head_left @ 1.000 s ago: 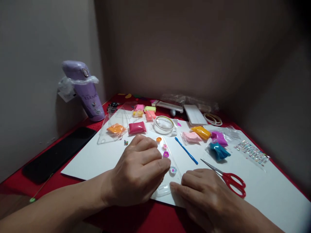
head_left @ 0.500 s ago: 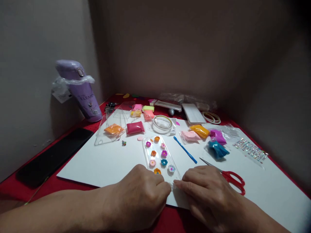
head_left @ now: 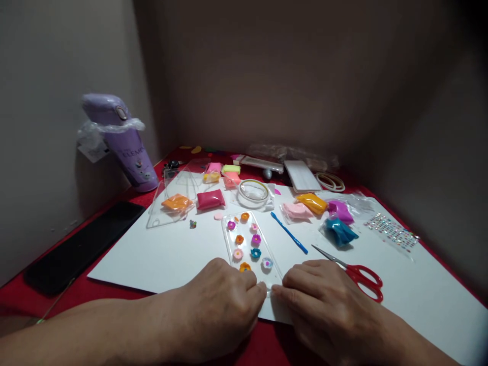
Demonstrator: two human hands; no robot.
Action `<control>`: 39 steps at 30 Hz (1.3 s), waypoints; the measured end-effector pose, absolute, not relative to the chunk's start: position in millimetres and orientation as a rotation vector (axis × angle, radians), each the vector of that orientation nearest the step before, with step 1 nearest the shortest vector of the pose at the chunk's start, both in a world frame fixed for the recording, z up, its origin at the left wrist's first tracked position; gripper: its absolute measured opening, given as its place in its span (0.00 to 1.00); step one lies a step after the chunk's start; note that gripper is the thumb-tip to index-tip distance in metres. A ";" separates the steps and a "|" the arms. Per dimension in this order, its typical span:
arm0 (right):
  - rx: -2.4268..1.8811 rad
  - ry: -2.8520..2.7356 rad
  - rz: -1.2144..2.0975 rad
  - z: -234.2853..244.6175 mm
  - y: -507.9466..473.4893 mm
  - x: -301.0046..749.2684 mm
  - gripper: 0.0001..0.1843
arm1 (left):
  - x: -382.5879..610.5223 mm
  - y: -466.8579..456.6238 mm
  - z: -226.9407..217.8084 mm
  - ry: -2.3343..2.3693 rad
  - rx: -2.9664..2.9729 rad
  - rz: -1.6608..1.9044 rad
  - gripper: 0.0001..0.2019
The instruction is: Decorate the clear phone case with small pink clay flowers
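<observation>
A clear phone case (head_left: 247, 247) lies on the white board, dotted with several small clay flowers in orange, pink, purple, teal and white. My left hand (head_left: 224, 300) is closed in a fist over its near left corner, with thumb and index finger pressed together. Opposite it, my right hand (head_left: 324, 300) rests at the near right edge, fingers curled and pinched. Between the fingertips a tiny clear or whitish bit shows, too small to name. The near end of the case is hidden under my hands. Beside my right hand lie red-handled scissors (head_left: 348, 269).
On the white board (head_left: 145, 259) lie a blue modelling tool (head_left: 290, 233), a tape roll (head_left: 253, 190), a teal clay packet (head_left: 339, 233), a crimson clay packet (head_left: 211, 199) and a rhinestone sheet (head_left: 392, 231). A black phone (head_left: 84, 244) and a purple bottle (head_left: 127, 147) stand left.
The whole view has shifted slightly, so everything sits a little further left and up. Both hands keep nearly the same pose at the near end of the phone case.
</observation>
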State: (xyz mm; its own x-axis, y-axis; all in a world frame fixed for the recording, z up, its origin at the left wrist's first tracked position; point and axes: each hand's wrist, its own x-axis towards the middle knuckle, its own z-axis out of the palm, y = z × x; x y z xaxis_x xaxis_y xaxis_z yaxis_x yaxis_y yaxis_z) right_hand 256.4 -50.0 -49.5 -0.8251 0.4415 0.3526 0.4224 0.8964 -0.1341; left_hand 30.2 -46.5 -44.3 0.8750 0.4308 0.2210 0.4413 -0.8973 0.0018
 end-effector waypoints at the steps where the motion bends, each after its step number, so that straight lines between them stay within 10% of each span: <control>1: -0.627 -2.672 0.064 -49.4 -50.1 256.7 0.13 | 30.0 -46.1 -43.7 -0.700 -2.995 -0.346 0.06; 39: -0.690 -2.678 0.215 -50.5 -48.9 259.7 0.12 | 29.7 -46.2 -43.7 -0.732 -3.054 -0.274 0.07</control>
State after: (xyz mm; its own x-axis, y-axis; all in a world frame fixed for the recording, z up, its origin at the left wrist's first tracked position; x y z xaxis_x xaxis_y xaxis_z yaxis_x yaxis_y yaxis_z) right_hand 259.7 -48.9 -50.5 -0.8133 0.4925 0.3098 0.4366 0.8685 -0.2345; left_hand 29.7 -46.2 -43.7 0.8771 0.4506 0.1660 0.4488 -0.8922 0.0504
